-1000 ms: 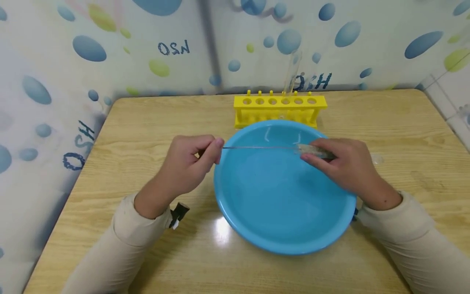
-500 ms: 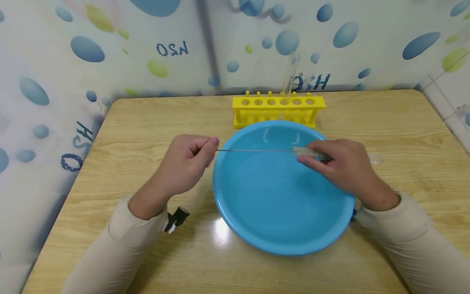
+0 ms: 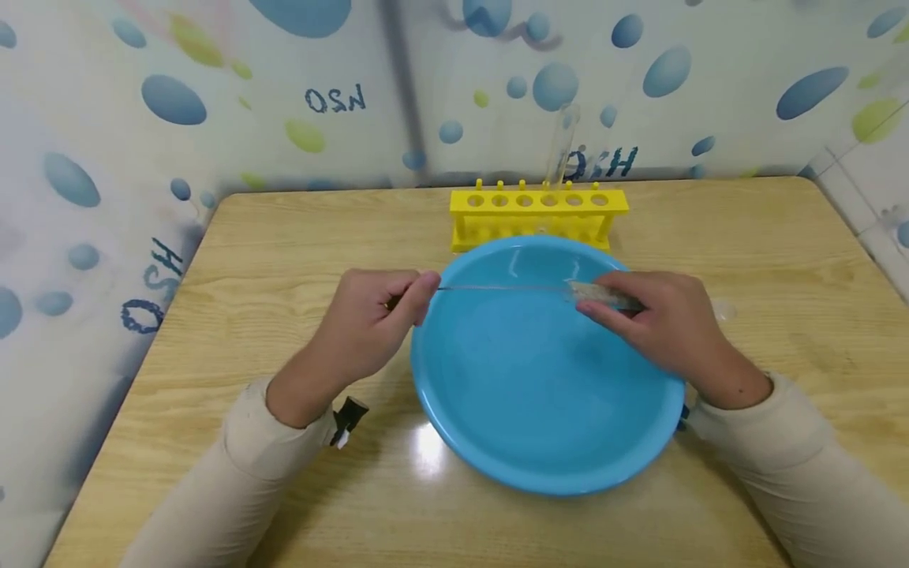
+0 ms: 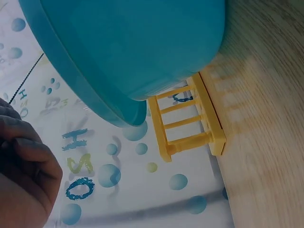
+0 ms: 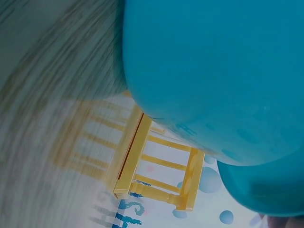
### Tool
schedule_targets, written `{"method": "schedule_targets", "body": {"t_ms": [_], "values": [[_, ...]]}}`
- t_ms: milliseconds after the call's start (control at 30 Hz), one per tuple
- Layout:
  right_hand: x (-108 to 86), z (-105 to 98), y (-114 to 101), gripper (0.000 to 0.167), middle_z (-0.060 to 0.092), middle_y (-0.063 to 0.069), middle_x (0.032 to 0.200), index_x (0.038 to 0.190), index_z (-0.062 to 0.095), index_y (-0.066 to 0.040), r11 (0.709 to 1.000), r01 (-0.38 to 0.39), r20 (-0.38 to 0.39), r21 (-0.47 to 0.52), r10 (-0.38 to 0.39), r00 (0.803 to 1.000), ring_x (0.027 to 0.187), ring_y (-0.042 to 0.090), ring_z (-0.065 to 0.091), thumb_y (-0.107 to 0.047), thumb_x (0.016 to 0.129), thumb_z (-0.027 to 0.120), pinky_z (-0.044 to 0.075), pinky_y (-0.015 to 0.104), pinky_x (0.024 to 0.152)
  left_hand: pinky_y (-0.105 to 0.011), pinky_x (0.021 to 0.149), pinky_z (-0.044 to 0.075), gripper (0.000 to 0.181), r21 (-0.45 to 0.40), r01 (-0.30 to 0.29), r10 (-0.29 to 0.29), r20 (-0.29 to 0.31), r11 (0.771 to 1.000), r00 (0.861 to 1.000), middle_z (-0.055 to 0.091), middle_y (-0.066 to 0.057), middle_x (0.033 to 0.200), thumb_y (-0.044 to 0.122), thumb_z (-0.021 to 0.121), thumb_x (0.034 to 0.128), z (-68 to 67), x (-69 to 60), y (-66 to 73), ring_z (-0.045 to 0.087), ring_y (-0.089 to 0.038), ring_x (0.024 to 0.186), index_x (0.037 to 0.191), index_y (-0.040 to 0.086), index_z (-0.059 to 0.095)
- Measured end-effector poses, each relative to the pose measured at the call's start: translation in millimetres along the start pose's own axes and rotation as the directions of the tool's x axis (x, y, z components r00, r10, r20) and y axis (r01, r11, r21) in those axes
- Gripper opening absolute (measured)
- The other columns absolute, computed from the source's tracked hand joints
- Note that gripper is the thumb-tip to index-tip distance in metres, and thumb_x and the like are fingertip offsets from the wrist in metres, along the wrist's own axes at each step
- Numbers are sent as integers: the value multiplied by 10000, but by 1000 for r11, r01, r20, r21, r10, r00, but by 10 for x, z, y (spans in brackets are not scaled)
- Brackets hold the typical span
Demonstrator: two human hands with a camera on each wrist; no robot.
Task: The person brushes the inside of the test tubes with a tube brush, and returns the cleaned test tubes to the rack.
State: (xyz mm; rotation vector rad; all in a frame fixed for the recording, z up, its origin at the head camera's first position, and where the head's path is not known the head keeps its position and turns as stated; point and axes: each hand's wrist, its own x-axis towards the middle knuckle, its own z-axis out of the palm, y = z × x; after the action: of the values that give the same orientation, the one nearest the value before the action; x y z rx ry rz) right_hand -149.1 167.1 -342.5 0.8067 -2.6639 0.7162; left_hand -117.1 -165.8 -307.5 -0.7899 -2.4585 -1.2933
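Over the blue basin [image 3: 547,394], my left hand [image 3: 372,323] grips the end of a test tube brush's thin twisted wire [image 3: 504,288]. At the wire's other end, my right hand [image 3: 663,327] holds a test tube [image 3: 592,294] lying sideways, with thumb below and fingers above. Pale bristles show inside the tube's mouth, which faces left; its far part is hidden in the palm. In the left wrist view, the curled left hand [image 4: 23,171] has the dark wire [image 4: 27,78] running up from it. The right wrist view shows mostly the basin's outer wall [image 5: 213,71].
Behind the basin stands a yellow test tube rack [image 3: 540,203]. One clear test tube [image 3: 561,150] stands upright in it. A small clear spot or disc [image 3: 724,310] is on the wooden table [image 3: 319,229], right of the right hand. A patterned wall [image 3: 454,87] rises behind.
My left hand has shifted slightly left, then back right towards the tube, and less wire shows between the hands than half a second ago. The right hand has stayed nearly still.
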Motion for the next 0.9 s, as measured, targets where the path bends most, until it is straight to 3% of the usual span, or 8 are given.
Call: {"method": "schedule_targets", "body": {"t_ms": [167,267,467,900], "values": [[15,-11,1,220,664,-32,694,991,764,-134,1000,17,-7,-3,-17,1000,582,81,497,-278,834,821,412,218,523,-234,408,237,583,-1,-50,50,-41,999,998,433,47,494,376,470,1064,-35,13,-18,316,-85,431,551,100,507],[11,-9,-4,223,650,-35,678,990,766,-135,1000,19,-3,-5,-19,1000,573,77,488,-280,831,823,410,219,522,-240,389,216,618,-7,-40,40,-54,999,998,436,44,480,429,452,1059,-54,20,-16,314,-81,402,536,101,492],[7,-5,-6,232,707,-15,732,1000,775,-126,1000,28,0,3,-28,1000,583,69,525,-264,822,831,444,213,532,-254,374,235,595,-34,60,-62,-55,998,997,396,37,448,337,479,1065,-79,14,11,346,-89,376,511,125,444],[-18,-3,-11,221,729,5,768,993,774,-115,1000,13,-4,19,-13,1000,594,80,547,-236,818,835,455,214,534,-250,354,252,565,-89,106,-112,-64,990,992,376,11,442,141,505,1048,-130,21,11,355,-110,352,494,100,401]]}}
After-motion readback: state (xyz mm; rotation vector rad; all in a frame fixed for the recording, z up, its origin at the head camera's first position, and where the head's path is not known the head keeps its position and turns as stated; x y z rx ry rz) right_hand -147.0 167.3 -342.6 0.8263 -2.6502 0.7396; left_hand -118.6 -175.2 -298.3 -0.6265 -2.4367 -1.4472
